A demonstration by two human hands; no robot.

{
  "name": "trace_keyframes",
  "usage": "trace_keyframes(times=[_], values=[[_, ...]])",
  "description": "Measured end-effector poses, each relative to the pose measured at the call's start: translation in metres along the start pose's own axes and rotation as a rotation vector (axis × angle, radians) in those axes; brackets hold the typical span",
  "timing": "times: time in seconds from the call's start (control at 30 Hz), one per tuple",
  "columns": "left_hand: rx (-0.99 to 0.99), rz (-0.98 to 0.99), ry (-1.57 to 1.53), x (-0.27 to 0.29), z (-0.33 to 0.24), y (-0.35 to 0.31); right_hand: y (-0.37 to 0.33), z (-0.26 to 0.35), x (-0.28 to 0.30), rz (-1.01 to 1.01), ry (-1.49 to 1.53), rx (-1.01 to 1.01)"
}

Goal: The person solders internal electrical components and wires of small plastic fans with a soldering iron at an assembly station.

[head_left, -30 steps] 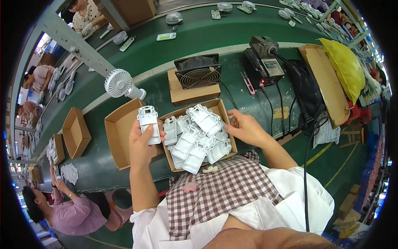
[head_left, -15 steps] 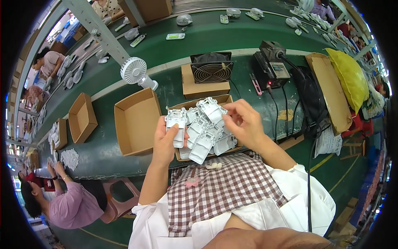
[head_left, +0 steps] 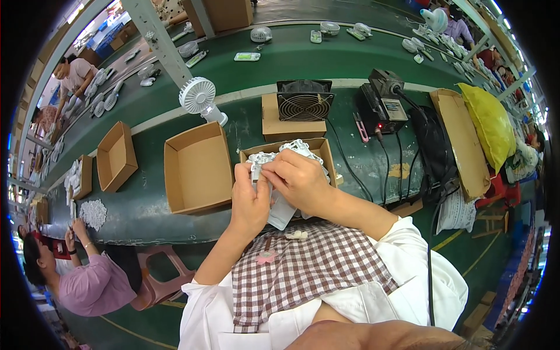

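My left hand (head_left: 249, 201) is closed around a white plastic housing piece (head_left: 261, 158) with a frame-like top end, held up over a cardboard box. The fingers of my right hand (head_left: 303, 184) are pinched against the same piece, near its upper part. Whether they hold something small there is hidden by the fingers. Behind and under both hands, the cardboard box (head_left: 328, 156) holds a heap of similar white housing pieces (head_left: 302, 147), partly covered by my right hand. One housing's flat end (head_left: 282, 214) sticks out below my hands toward the checked apron.
A bare-bottomed cardboard tray (head_left: 196, 169) lies left, with a smaller box (head_left: 117, 156) beyond. A white handheld fan (head_left: 201, 100) stands behind. A black square fan (head_left: 304, 105) rests on a carton; a black soldering station (head_left: 382, 105) and pink tweezers (head_left: 361, 127) lie right.
My right hand has moved left from the heap to the housing in my left hand. Both hands are now together, and the held housing has tilted.
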State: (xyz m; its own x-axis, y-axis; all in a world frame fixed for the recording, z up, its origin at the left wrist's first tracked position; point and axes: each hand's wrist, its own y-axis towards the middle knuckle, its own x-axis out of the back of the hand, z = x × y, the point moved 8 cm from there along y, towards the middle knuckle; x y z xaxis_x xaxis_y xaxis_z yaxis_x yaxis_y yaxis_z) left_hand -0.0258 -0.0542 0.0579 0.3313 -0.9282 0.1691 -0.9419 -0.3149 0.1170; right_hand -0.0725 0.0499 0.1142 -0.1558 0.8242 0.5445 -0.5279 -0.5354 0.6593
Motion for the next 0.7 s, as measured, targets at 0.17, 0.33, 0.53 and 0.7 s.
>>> trace_keyframes(times=[0.17,0.33,0.53,0.7], values=[[-0.211,-0.074,0.314,-0.002,-0.022,-0.003,0.001,0.003,0.002,-0.037,-0.039,-0.016],[-0.203,-0.043,0.357,-0.009,-0.024,-0.007,0.000,0.000,0.007,-0.053,0.022,-0.090],[-0.153,-0.008,0.346,-0.014,-0.015,-0.007,-0.006,-0.018,0.004,-0.046,0.162,-0.177],[-0.119,-0.009,0.246,-0.020,-0.013,-0.003,-0.004,-0.020,0.011,-0.019,0.147,-0.188]])
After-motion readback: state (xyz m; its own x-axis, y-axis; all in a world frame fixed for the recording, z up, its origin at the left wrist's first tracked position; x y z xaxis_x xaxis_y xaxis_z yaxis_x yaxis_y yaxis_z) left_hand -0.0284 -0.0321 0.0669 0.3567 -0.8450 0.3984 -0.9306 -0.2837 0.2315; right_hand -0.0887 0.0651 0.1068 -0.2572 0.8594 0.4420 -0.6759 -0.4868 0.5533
